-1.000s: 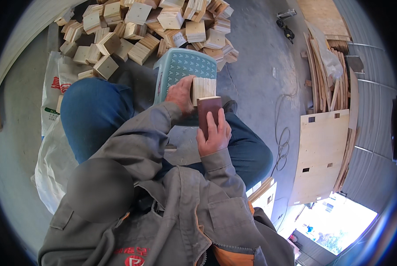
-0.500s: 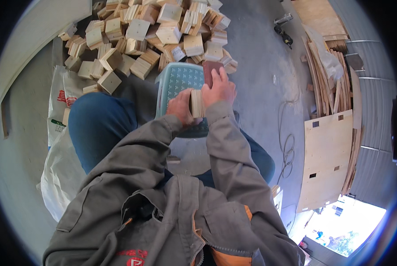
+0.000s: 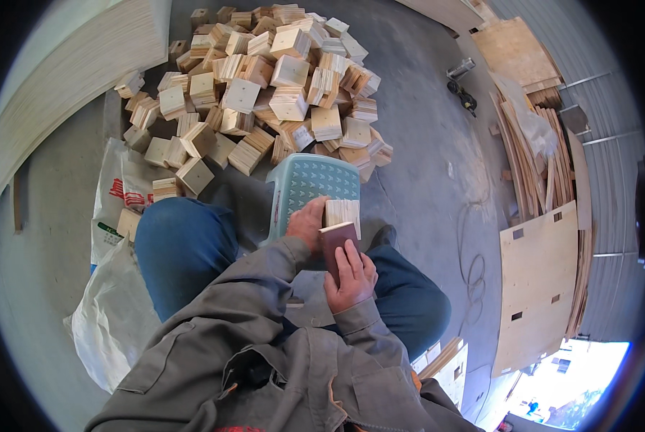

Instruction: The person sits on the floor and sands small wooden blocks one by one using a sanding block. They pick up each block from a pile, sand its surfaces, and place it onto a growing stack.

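Since the previous frame, the right hand has drawn the reddish-brown block back from the stool's far right corner to the near end of the pale wooden block. That wooden block sits at the right edge of the blue-green stool, toward its near corner. The left hand holds its left side, fingers around the far left corner, thumb hidden. The right hand's fingers lie flat over the brown block's face, gripping its lower part; whether the blocks touch, I cannot tell.
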Motion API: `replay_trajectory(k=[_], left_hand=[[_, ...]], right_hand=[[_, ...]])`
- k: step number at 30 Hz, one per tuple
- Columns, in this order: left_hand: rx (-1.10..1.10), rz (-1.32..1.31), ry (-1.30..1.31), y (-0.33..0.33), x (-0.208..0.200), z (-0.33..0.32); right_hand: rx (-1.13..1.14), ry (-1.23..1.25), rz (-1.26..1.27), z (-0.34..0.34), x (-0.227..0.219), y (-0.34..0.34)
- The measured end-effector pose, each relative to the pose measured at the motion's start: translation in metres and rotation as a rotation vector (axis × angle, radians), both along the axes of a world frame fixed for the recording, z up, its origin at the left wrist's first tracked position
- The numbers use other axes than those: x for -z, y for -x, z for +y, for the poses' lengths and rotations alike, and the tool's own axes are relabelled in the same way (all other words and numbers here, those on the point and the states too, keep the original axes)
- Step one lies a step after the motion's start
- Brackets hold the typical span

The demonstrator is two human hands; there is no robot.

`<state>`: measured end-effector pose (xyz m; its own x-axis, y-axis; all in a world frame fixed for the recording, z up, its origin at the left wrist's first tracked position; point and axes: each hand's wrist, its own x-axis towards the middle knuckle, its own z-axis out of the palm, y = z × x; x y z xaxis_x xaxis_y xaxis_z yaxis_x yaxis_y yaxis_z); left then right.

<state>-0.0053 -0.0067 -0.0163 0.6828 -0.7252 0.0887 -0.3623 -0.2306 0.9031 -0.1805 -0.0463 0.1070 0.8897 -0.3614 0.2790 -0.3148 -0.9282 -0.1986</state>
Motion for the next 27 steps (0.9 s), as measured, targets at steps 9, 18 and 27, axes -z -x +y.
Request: replay_trajectory(k=[9,18,27], left_hand=[[-0.029,-0.005,-0.039,0.003,-0.021,-0.001],[-0.007,-0.024,-0.009,-0.001,-0.003,-0.006],[-0.012,-0.024,0.003,0.002,0.002,-0.002]], right_hand=[[0.182,-0.014,0.008,-0.07,0.02,-0.114],[0.163,-0.057,0.085,-0.054,0.015,-0.078],[0.027,-0.058,-0.018,-0.004,0.007,0.008]])
